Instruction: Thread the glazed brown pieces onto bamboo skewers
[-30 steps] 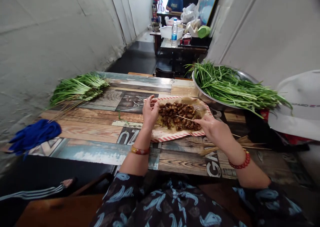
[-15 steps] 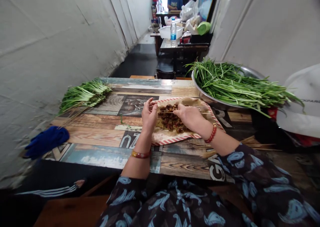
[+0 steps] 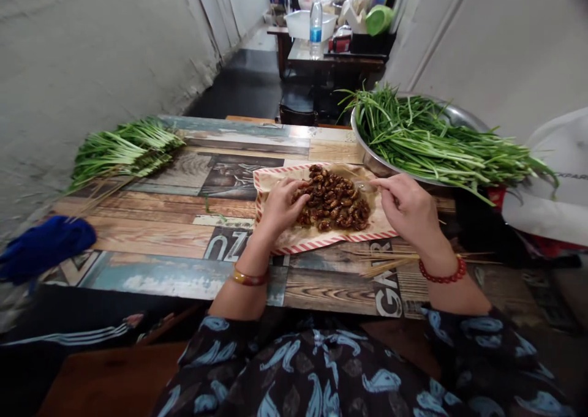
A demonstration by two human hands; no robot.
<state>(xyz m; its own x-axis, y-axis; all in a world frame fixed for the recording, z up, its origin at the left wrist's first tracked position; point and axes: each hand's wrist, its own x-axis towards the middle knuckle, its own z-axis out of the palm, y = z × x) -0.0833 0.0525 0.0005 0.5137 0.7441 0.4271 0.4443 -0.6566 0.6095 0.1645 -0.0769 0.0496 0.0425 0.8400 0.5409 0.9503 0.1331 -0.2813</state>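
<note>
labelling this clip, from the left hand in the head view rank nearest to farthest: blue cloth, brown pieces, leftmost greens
1. Brown pieces, right of the left hand
2. Leftmost greens, to the hand's left
3. Blue cloth, farther left, lower in view

My left forearm [image 3: 239,299] leans up and to the right in front of me, and my right forearm [image 3: 462,296] leans up and to the left, so they tip in toward each other. My left hand [image 3: 278,207] is loose, with its fingers [image 3: 288,188] curved over and a gap between them and the left thumb [image 3: 301,203]. My right hand [image 3: 410,210] is rounder, more like a soft fist. Its pointing finger [image 3: 382,183] reaches out to the left, the right thumb [image 3: 389,204] sits just below, and its other fingers are tucked in. I can't see if the tips are pinching. My two hands are apart, and about level with each other.
</note>
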